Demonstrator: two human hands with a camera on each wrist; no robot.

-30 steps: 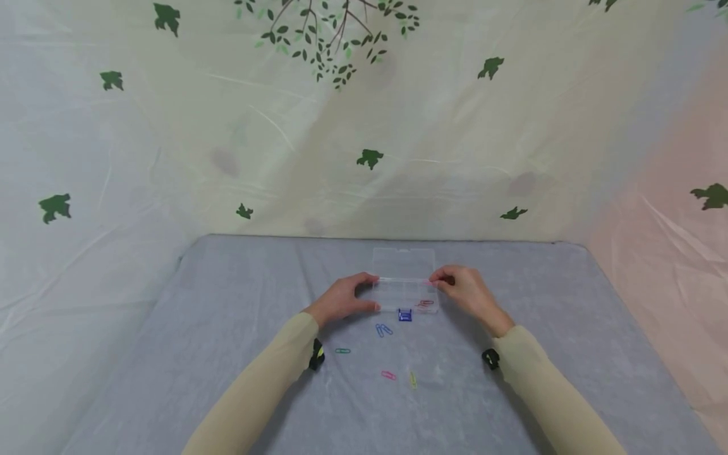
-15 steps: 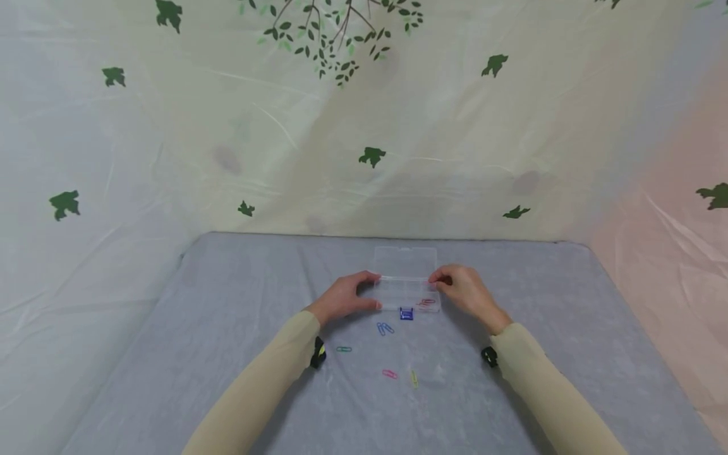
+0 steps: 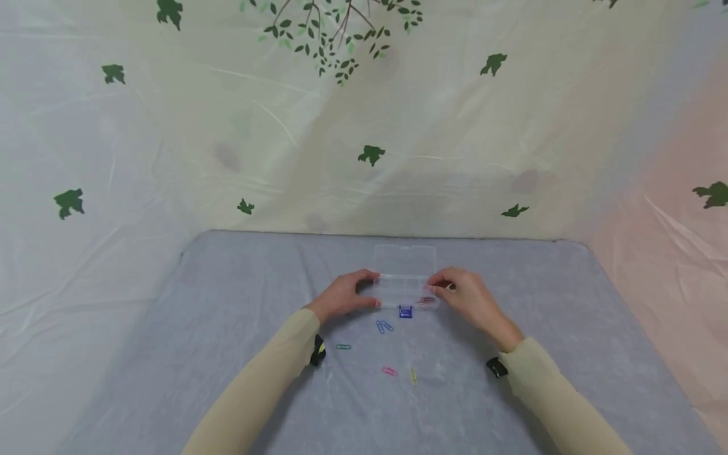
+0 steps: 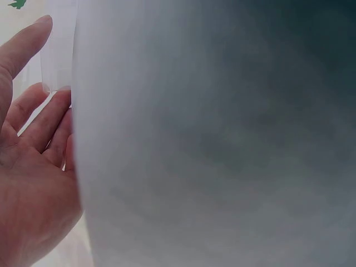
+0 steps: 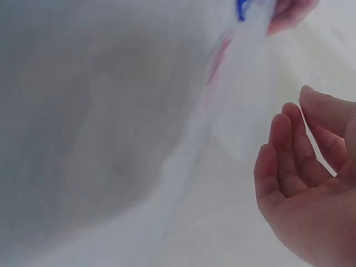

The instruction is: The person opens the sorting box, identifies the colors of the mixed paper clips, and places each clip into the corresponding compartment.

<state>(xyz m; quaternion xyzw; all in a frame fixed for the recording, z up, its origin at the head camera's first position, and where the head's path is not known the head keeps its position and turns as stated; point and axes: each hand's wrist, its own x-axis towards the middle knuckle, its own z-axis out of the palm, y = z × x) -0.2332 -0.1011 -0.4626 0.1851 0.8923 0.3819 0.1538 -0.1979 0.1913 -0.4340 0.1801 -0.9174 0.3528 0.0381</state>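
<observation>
A clear plastic box (image 3: 405,292) lies on the table with its lid (image 3: 405,259) raised at the back and a blue latch (image 3: 406,311) at its front. Thumb and fingers of my left hand (image 3: 342,296) hold the box's left end. My right hand (image 3: 466,294) is at the right end, thumb and finger brought together over a compartment. Pink shows right at those fingertips; I cannot tell whether they pinch a small thing. Red paper clips (image 3: 425,299) lie in the front right compartment. In the right wrist view, the right hand's fingers (image 5: 267,167) are curved.
In front of the box lie blue paper clips (image 3: 384,326), a green paper clip (image 3: 344,346), a pink paper clip (image 3: 389,371) and a yellow paper clip (image 3: 413,376). A grey cloth (image 3: 256,392) covers the table, with a pale leaf-patterned curtain (image 3: 284,177) behind.
My right hand has moved slightly left and toward me, from the box's right rim to over its compartments. My left hand still holds the left end.
</observation>
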